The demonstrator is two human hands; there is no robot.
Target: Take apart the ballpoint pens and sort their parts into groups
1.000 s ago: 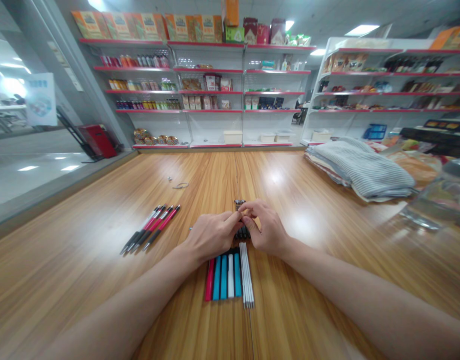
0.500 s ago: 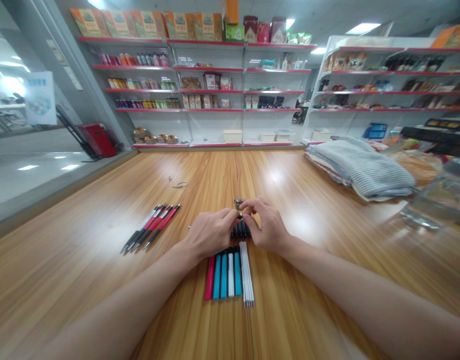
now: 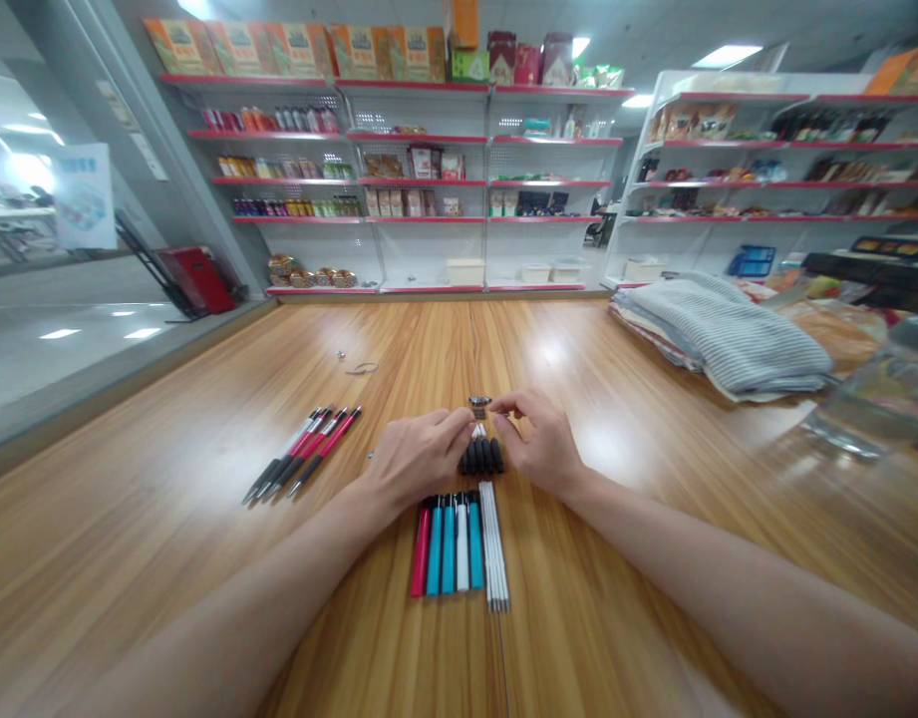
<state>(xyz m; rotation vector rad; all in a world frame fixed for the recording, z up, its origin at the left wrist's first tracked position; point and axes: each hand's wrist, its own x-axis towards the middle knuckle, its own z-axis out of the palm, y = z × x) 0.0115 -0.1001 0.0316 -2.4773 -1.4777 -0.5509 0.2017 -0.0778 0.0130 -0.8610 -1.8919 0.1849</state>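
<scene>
My left hand point(image 3: 423, 457) is closed in a pinch just left of the black rubber grips point(image 3: 480, 457); whatever lies between its fingertips is too small to make out. To the right of the grips, my right hand point(image 3: 539, 439) has thumb and forefinger curled close together around a tiny part I cannot name. Small metal pen parts point(image 3: 479, 401) lie in a cluster beyond the fingertips. Nearer me are several pen barrels point(image 3: 448, 544) in red, blue and white, side by side. Thin white pen refills point(image 3: 494, 546) lie along their right.
Several whole pens point(image 3: 301, 454), red and black, lie at the left of the wooden table point(image 3: 204, 588). A thin ring point(image 3: 362, 368) rests farther back. Folded striped cloth point(image 3: 728, 329) and a clear container point(image 3: 873, 399) stand right. Stocked shelves point(image 3: 421, 181) rise behind.
My hands have moved slightly apart, with the right fingers shifting right. More of the black grips now shows between them. The pens, barrels and refills lie as before.
</scene>
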